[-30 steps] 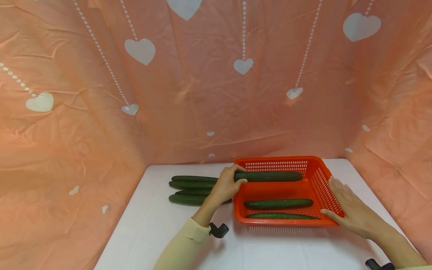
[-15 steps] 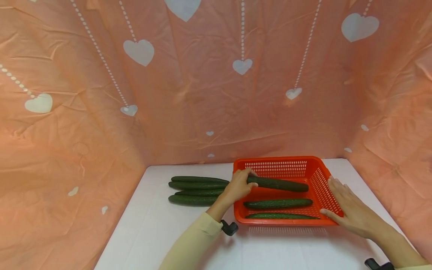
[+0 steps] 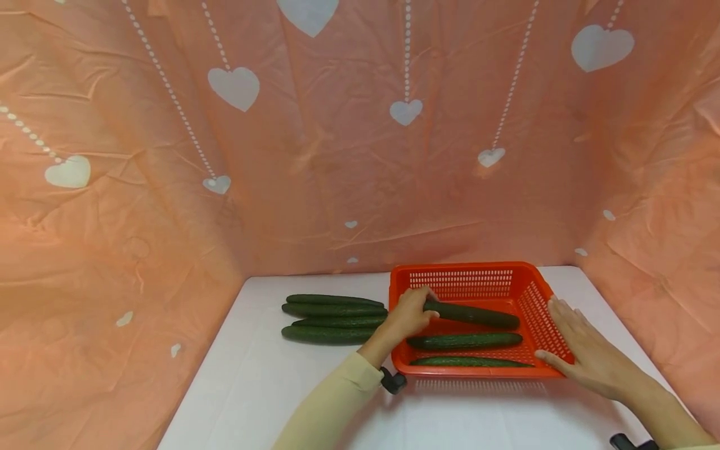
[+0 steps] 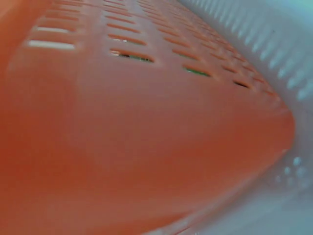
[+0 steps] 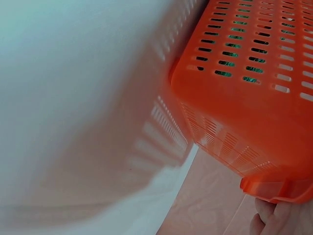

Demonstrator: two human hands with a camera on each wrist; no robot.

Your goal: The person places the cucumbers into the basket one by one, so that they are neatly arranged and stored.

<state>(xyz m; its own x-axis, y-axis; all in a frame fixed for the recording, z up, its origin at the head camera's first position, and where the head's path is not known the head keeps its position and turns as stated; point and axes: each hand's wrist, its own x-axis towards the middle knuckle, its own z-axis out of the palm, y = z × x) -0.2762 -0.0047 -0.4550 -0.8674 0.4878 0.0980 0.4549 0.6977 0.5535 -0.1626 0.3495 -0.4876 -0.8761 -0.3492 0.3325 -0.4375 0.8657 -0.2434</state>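
A long, slim cucumber point(image 3: 475, 315), dark green, is held by the left hand point(image 3: 409, 314) inside a basket point(image 3: 461, 267) of glossy red-orange plastic. The cucumber is pinched at its left end between thumb and curled fingers, so that end is covered from sight; whether its right end is touching the basket floor cannot be told. The basket is shaped as a shallow rectangle with rounded corners, a smooth rolled rim and walls pierced by rows of slots. Nothing is gripped by the right hand point(image 3: 587, 356), whose straight fingers are laid along the basket's right rim, the thumb set apart near the front corner. Seven cucumbers can be counted in all: the one held, two ridged ones point(image 3: 465, 340) point(image 3: 469, 361) lying in the basket, the nearer partly hidden by the front rim, and four more point(image 3: 334, 309) laid side by side on the table point(image 3: 270, 387) to the left. The right end of the nearest of these four is blocked by the left forearm, sleeved in pale yellow point(image 3: 332, 400). A black piece point(image 3: 394, 380) is worn at each wrist. The white table is enclosed by creased, peach-coloured cloth point(image 3: 315, 187), printed with pale hearts point(image 3: 235, 87) and dotted strings. In the left wrist view, most of the space is filled by the basket wall, and the left hand's hold is not shown.
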